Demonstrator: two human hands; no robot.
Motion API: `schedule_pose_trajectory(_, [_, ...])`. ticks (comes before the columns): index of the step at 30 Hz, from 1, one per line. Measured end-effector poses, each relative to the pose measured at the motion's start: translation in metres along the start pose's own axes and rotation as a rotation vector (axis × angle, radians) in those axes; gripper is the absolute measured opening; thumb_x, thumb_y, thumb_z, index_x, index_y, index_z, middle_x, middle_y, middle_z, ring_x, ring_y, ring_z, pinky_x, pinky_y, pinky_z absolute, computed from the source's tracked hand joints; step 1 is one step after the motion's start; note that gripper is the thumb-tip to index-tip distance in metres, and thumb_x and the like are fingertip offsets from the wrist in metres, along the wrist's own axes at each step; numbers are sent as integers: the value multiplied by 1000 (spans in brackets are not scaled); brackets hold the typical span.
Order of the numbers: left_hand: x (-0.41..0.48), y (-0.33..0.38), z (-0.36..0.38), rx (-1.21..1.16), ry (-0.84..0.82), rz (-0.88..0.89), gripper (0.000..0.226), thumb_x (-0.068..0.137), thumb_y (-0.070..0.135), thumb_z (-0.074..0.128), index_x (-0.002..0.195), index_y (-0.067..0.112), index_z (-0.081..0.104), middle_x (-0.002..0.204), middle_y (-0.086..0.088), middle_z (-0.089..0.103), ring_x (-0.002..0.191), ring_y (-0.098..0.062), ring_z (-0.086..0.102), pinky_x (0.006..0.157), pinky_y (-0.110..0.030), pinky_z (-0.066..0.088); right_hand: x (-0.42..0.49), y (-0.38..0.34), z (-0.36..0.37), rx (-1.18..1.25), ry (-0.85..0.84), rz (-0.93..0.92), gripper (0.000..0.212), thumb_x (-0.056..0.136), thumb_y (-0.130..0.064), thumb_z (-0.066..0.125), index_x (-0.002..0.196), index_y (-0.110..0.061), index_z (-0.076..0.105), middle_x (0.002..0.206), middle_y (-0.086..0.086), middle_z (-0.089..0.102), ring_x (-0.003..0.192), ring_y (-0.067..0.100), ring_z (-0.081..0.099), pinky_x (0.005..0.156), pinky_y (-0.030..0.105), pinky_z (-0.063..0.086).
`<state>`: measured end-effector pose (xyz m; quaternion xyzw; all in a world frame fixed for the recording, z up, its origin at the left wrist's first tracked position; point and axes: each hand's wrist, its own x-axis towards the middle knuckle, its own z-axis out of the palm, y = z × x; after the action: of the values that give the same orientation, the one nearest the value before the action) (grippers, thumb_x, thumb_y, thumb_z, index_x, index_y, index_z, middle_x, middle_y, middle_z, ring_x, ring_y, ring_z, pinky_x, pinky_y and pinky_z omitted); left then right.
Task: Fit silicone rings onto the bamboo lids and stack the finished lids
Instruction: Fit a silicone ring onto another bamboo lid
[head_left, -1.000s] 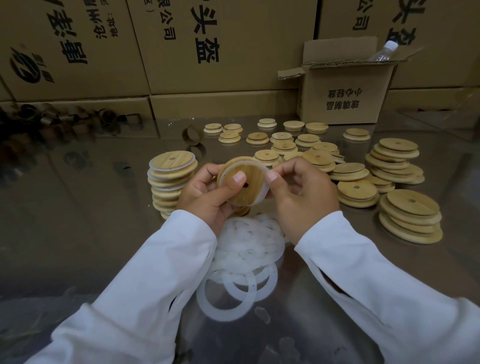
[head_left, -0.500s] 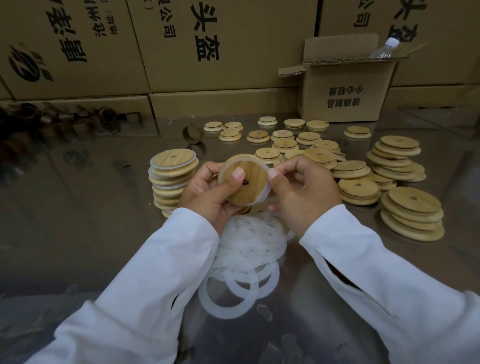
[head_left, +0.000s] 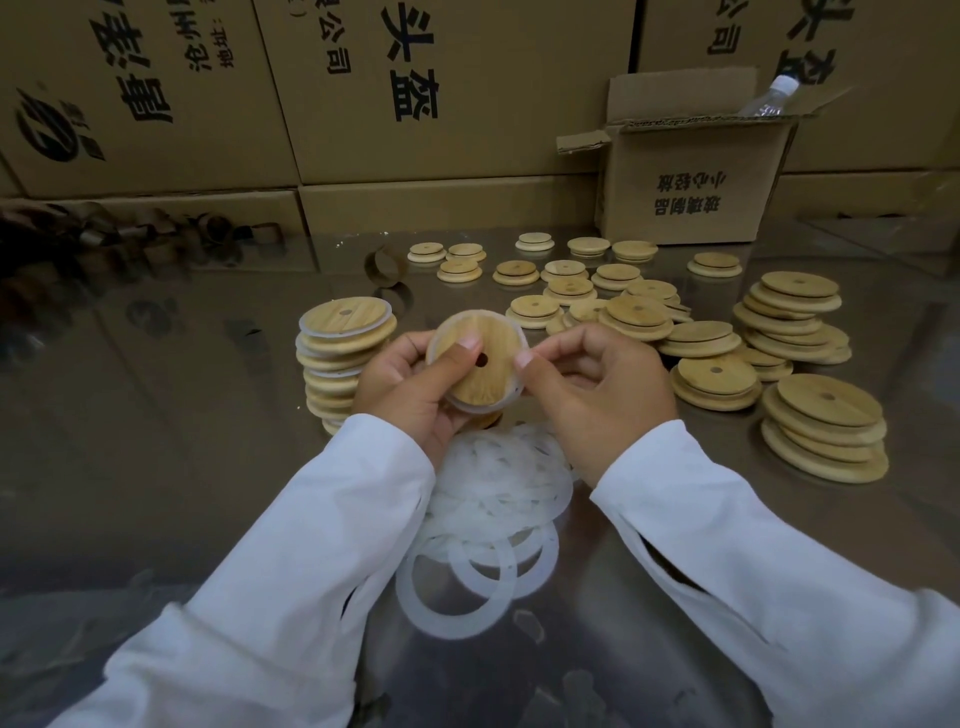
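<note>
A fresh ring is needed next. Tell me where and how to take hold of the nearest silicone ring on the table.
I would pinch the near arc of the nearest ring, coming from the person's side, one fingertip through its hole. It lies flat, and that arc rests bare on the table; its far arc overlaps with the ring pile.

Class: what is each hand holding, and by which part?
Both hold one bamboo lid. The left hand grips its left edge, thumb on the face; the right hand pinches the silicone ring at its right rim.
</note>
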<state>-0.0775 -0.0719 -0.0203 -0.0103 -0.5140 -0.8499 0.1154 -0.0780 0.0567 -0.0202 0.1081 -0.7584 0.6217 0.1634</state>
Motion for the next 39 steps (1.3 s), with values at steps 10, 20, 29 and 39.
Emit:
schedule_pose_trajectory(10, [3, 2, 0, -42, 22, -21, 5, 86, 4, 51, 88, 1, 55, 84, -13, 62, 76, -22, 64, 65, -33, 57, 6, -6, 1, 132, -23, 193, 24, 79, -15, 69, 58, -22, 61, 59, -3, 67, 73, 20, 67, 80, 40, 56])
schedule_pose_trajectory(20, [4, 2, -5, -84, -7, 3, 16, 80, 7, 55, 94, 0, 56, 90, -15, 62, 82, -23, 64, 69, -35, 58, -3, -8, 6, 195, -72, 181, 8, 81, -17, 69, 77, -20, 62, 65, 0, 71, 69, 14, 69, 77, 36, 57])
schedule_pose_trajectory(29, [5, -1, -6, -59, -12, 33, 17, 73, 10, 59, 87, 2, 55, 84, -12, 64, 73, -18, 68, 63, -34, 59, 3, -5, 4, 92, -173, 287, 19, 88, -18, 60, 69, -21, 61, 63, -3, 67, 73, 15, 68, 80, 41, 56])
schedule_pose_trajectory(39, [5, -7, -5, -11, 7, 31, 7, 78, 8, 58, 83, 4, 55, 63, -1, 67, 61, -13, 67, 60, -33, 58, 3, -5, 6, -97, -221, 293, 29, 92, -16, 53, 63, -21, 55, 78, 6, 67, 82, 28, 66, 81, 42, 54])
